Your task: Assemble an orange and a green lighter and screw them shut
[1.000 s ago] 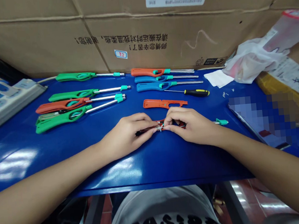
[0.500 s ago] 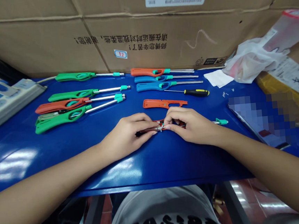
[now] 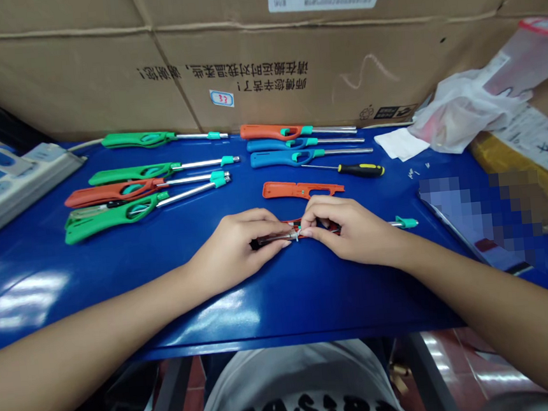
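An orange utility lighter (image 3: 293,223) with its casing open lies in front of me, inner parts exposed and mostly hidden by my fingers. Its teal-tipped metal barrel pokes out to the right, beyond my right hand (image 3: 353,229). With thumb and fingers closed, my left hand (image 3: 236,244) grips the lighter's clear fuel tank (image 3: 277,236) from the left. My right hand pinches at the middle of the lighter, beside a small whitish part; exactly what sits between its fingertips is hidden. Just beyond the hands rests a loose orange casing half (image 3: 302,189).
Several green and orange lighters (image 3: 114,192) lie at left; an orange and two blue ones (image 3: 310,156) lie behind the casing half. A screwdriver (image 3: 360,170), white paper (image 3: 401,144), small white bits and a phone (image 3: 473,233) are at right. A power strip (image 3: 22,183) stands left, a large carton (image 3: 100,80) behind.
My left fingers have shifted slightly right, closer to my right fingertips. Both hands stay at the lighter, and the other things have not moved.
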Action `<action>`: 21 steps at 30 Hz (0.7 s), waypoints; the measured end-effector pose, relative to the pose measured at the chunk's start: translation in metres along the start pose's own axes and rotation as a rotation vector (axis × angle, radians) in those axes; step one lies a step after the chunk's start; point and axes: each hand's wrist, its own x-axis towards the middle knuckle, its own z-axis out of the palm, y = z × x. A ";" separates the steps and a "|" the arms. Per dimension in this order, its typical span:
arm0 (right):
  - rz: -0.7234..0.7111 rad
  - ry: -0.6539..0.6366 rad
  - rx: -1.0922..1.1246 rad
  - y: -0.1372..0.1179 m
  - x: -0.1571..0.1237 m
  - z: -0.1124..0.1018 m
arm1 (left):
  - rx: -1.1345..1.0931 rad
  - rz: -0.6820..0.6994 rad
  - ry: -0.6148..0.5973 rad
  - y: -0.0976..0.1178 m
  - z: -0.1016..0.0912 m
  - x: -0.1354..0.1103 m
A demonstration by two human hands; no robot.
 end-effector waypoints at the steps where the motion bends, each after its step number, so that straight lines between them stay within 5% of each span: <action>1: 0.001 0.000 0.001 0.000 0.000 0.000 | -0.001 -0.001 0.003 0.000 0.000 0.000; 21: -0.038 -0.004 0.006 0.001 0.000 -0.006 | -0.031 -0.047 0.015 0.000 -0.002 0.002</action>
